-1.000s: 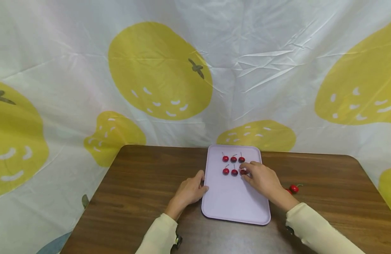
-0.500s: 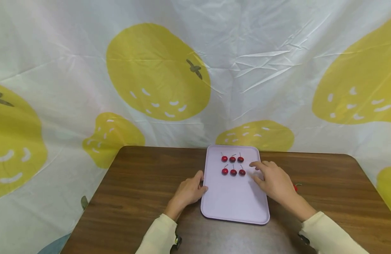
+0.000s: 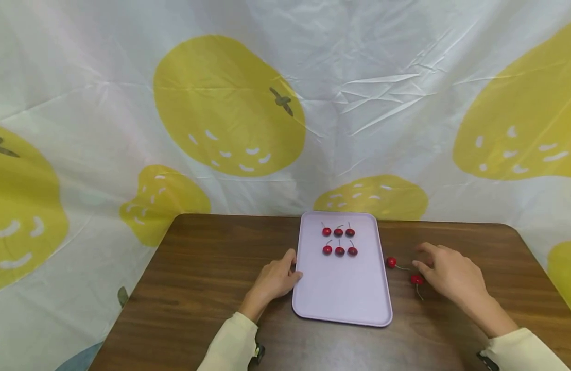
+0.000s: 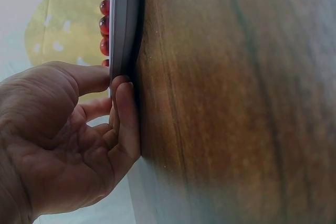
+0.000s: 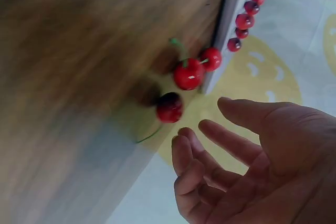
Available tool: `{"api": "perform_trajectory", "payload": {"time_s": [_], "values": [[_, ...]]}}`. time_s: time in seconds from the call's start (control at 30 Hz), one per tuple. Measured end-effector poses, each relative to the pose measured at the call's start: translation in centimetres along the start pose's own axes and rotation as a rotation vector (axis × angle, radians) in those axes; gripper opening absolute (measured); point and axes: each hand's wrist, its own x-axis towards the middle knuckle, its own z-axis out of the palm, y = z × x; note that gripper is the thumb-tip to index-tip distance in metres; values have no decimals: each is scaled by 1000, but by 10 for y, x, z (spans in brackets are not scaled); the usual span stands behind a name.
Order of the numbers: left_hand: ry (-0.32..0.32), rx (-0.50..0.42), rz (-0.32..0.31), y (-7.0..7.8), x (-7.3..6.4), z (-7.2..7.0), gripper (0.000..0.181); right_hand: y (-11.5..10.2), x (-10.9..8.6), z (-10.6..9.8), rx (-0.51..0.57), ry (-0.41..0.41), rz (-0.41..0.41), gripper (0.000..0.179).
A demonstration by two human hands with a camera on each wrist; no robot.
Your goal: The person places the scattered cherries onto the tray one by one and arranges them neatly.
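A pale lilac tray (image 3: 341,299) lies on the table with two rows of red cherries (image 3: 339,251) near its far end. At its left edge my left hand (image 3: 274,278) grips the rim; the left wrist view has the thumb (image 4: 94,80) on top and fingers (image 4: 126,111) against the side and underneath. Beyond the tray's right side my right hand (image 3: 454,273) hovers, holding nothing, thumb and forefinger apart. Near it lie a cherry (image 3: 391,262) beside the tray and another cherry (image 3: 417,280). A third loose cherry (image 5: 169,107) shows in the right wrist view, close to the fingertips.
The brown wooden table (image 3: 211,257) extends to both sides of the tray. Behind it hangs a white cloth (image 3: 382,134) with large yellow fruit prints, close to the table's back edge.
My right hand let go of the cherry at the right end of the nearer row, then moved right, off the tray to the loose cherries. My left hand stays on the rim.
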Motion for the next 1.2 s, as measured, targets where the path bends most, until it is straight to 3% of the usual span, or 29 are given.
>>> {"api": "perform_trajectory", "payload": {"time_s": [0.17, 0.33, 0.6, 0.77, 1.0, 1.2], "values": [[-20, -7, -15, 18, -11, -16, 22, 11, -7, 2, -2, -11, 22, 40], [-1, -11, 0, 11, -8, -11, 22, 15, -8, 5, 7, -26, 16, 40], [13, -13, 13, -11, 6, 9, 26, 19, -8, 12, 9, -5, -32, 23], [21, -9, 0, -11, 7, 10, 26, 19, -9, 15, 16, 6, -33, 20], [3, 1, 2, 18, -11, -14, 24, 19, -10, 16, 19, 14, -33, 18], [1, 9, -6, 16, -10, -13, 24, 11, -5, 18, 27, 78, -75, 13]]}}
